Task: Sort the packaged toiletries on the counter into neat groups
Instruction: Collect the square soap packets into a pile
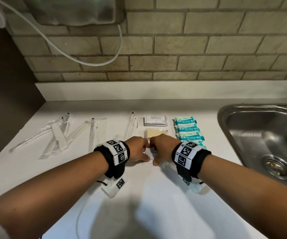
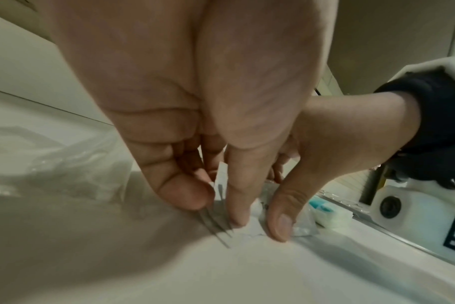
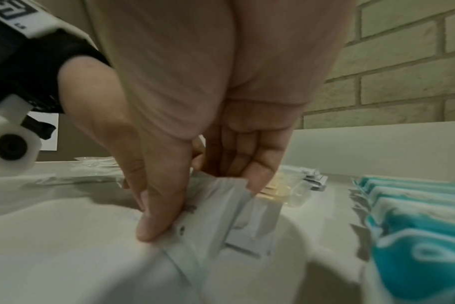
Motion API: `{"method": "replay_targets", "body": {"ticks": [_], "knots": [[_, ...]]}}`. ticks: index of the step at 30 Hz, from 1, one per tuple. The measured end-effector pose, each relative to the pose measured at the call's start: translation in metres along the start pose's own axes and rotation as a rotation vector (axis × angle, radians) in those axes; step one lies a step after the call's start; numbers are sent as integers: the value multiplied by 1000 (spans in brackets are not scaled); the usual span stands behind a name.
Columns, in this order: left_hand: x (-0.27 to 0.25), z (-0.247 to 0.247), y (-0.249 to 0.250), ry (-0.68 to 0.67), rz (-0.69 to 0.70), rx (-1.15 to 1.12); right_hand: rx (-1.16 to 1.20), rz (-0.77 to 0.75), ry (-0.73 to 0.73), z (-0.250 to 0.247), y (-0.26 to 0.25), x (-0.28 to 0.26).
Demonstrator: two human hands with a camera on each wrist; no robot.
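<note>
Now both hands meet mid-bench: the left hand (image 1: pixel 138 149) and right hand (image 1: pixel 161 149) each pinch a small stack of flat, matte white sachets (image 3: pixel 237 218) against the smooth white bench (image 1: pixel 156 204), thumbs at the near edge. Behind them sit a pale soap bar (image 1: pixel 155 133) in crinkly clear wrap and glossy teal wipe packs (image 1: pixel 188 131). Print on the sachets is too blurred to read.
</note>
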State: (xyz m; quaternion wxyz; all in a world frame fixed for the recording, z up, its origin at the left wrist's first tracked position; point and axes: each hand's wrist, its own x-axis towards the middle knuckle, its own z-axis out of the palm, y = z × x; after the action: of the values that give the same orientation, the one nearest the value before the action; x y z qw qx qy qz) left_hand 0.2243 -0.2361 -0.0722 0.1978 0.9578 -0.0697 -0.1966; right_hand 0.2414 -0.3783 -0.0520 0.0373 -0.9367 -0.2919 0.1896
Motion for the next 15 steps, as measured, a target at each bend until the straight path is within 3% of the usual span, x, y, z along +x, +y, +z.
{"method": "replay_targets", "body": {"ticks": [6, 11, 15], "knots": [[-2, 0, -2, -37, 41, 17, -218, 3, 57, -5, 4, -13], [-12, -4, 0, 57, 117, -12, -202, 24, 42, -10, 11, -23], [-15, 0, 4, 162, 129, 113, -290, 38, 77, -10, 8, -23]]}}
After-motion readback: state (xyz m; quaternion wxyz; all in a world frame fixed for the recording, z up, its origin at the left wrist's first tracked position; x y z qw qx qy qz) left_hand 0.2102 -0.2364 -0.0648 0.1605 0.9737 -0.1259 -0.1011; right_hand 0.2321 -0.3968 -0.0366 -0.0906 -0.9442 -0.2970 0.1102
